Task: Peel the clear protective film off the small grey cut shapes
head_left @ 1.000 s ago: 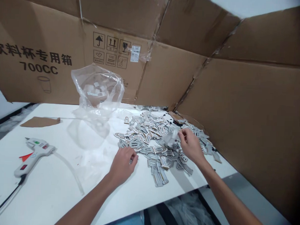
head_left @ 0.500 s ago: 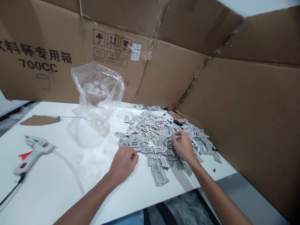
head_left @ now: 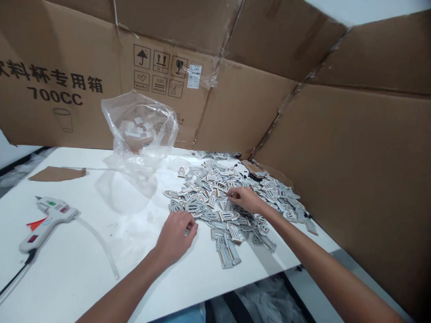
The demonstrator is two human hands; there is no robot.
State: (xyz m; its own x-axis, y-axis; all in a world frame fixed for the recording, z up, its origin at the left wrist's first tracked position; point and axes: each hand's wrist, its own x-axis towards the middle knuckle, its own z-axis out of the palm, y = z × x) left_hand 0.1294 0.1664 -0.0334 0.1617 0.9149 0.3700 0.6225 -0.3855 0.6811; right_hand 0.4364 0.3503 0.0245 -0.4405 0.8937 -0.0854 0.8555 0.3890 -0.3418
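A heap of small, flat, window-shaped pieces (head_left: 229,216), grey and white with brown edges, spreads over the white table (head_left: 90,251). My right hand (head_left: 247,199) is over the middle of the heap, thumb and fingers pinched together at the pieces. Whether a piece is between those fingertips is too small to tell. My left hand (head_left: 176,232) rests on the table at the heap's near left edge, its fingers curled in. What it holds, if anything, is hidden by the fingers.
A white glue gun (head_left: 50,223) with a red trigger and a cable lies at the left. Behind it are a brown cardboard scrap (head_left: 58,173) and a clear plastic bag (head_left: 140,129) with white pieces inside. Tall cardboard walls (head_left: 253,106) enclose the back and right.
My right hand has moved left across the heap, from its right side to the middle. My left hand has stayed in place with its fingers curled.
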